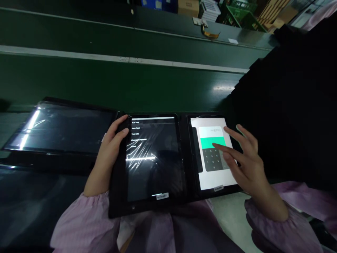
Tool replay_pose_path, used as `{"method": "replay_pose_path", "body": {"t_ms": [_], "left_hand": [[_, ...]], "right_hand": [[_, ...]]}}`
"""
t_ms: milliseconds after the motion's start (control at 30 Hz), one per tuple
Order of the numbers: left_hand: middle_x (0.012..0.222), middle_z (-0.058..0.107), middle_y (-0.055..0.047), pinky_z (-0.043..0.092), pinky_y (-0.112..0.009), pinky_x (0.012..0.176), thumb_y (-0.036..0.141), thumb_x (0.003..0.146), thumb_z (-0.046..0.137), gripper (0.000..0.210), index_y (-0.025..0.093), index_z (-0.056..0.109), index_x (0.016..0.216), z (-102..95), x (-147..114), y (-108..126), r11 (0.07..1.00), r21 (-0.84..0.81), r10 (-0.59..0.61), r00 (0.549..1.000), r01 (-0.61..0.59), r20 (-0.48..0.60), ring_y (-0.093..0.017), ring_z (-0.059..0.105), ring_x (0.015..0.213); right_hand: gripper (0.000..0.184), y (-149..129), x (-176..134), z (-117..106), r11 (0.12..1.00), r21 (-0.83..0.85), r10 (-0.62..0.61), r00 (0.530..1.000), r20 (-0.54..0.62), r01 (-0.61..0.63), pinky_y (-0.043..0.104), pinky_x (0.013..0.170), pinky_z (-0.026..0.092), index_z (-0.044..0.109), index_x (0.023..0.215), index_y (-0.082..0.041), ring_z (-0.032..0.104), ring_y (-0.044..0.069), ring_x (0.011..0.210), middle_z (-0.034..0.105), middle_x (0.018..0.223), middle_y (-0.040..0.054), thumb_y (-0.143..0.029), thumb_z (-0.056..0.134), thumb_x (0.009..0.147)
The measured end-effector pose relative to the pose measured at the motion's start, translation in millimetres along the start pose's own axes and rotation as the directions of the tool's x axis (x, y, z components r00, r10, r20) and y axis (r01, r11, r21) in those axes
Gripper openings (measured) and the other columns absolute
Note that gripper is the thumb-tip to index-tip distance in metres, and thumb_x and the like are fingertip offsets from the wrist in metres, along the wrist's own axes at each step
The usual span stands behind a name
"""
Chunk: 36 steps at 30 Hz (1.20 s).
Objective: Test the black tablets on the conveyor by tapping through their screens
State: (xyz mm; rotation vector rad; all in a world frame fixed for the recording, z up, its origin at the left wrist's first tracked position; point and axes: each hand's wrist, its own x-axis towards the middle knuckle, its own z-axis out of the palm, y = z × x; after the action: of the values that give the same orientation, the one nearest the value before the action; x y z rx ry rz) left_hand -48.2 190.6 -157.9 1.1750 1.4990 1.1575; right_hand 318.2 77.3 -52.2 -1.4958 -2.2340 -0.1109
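Observation:
Two tablets lie side by side in a black tray in front of me. The left tablet [155, 168] shows a dark test menu under a wrinkled, shiny film. My left hand [112, 144] grips its upper left edge, thumb on the border, some fingers hidden. On the right tablet [231, 179] a calculator window with a green band stands on a white screen. My right hand [244, 158] is over that screen with fingers spread, the index fingertip at the green band; I cannot tell whether it touches the glass. Both tablets bear a small white label at the near edge.
Another dark-screened tablet [65, 128] lies in a tray at the left. Beyond runs a green conveyor surface [118, 84] with pale rails. A ribbon cable [210, 34] lies on the far ledge, near cartons and green crates [239, 17]. A black stack [289, 98] stands at the right.

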Motion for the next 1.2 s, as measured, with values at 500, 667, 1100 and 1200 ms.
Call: {"method": "replay_pose_path", "body": {"t_ms": [500, 667, 1100, 1200], "left_hand": [[0.134, 0.075, -0.005, 0.047, -0.048, 0.120, 0.037, 0.078, 0.070, 0.052, 0.025, 0.074, 0.129, 8.5, -6.5, 15.2, 0.999, -0.051, -0.016, 0.998, 0.013, -0.055, -0.030, 0.064, 0.132], [0.132, 0.076, -0.005, 0.053, -0.044, 0.112, 0.038, 0.077, 0.071, 0.051, 0.025, 0.075, 0.126, 8.6, -5.9, 16.7, 0.998, -0.062, -0.016, 0.998, 0.012, -0.065, -0.029, 0.067, 0.126], [0.135, 0.074, -0.006, 0.053, -0.045, 0.112, 0.035, 0.078, 0.071, 0.051, 0.025, 0.074, 0.128, 9.8, -5.3, 17.8, 0.997, -0.070, -0.029, 0.998, 0.025, -0.050, -0.029, 0.066, 0.128], [0.135, 0.074, -0.007, 0.052, -0.048, 0.113, 0.036, 0.081, 0.070, 0.049, 0.025, 0.074, 0.128, 10.2, 1.8, 18.5, 0.996, -0.087, -0.036, 0.999, 0.034, -0.014, -0.030, 0.068, 0.124]], "right_hand": [[0.030, -6.6, 12.1, 24.0, 0.986, 0.095, -0.146, 0.983, 0.113, 0.135, 0.062, 0.117, 0.052, 0.079, 0.124, -0.027, 0.035, 0.036, 0.159, 0.059, 0.157, 0.0099, -0.023, 0.055, 0.107], [0.031, -4.7, 12.8, 23.8, 0.986, 0.101, -0.146, 0.982, 0.119, 0.134, 0.061, 0.118, 0.051, 0.079, 0.125, -0.027, 0.034, 0.035, 0.160, 0.059, 0.156, 0.0095, -0.022, 0.055, 0.106], [0.031, -0.4, 14.1, 16.5, 0.993, 0.078, -0.099, 0.985, 0.140, 0.089, 0.064, 0.119, 0.050, 0.079, 0.126, -0.033, 0.037, 0.034, 0.159, 0.058, 0.158, 0.0054, -0.026, 0.054, 0.108], [0.032, -0.1, 14.9, 16.3, 0.993, 0.083, -0.094, 0.987, 0.129, 0.083, 0.063, 0.119, 0.050, 0.078, 0.127, -0.033, 0.040, 0.034, 0.157, 0.059, 0.157, 0.0049, -0.025, 0.055, 0.107]]}}
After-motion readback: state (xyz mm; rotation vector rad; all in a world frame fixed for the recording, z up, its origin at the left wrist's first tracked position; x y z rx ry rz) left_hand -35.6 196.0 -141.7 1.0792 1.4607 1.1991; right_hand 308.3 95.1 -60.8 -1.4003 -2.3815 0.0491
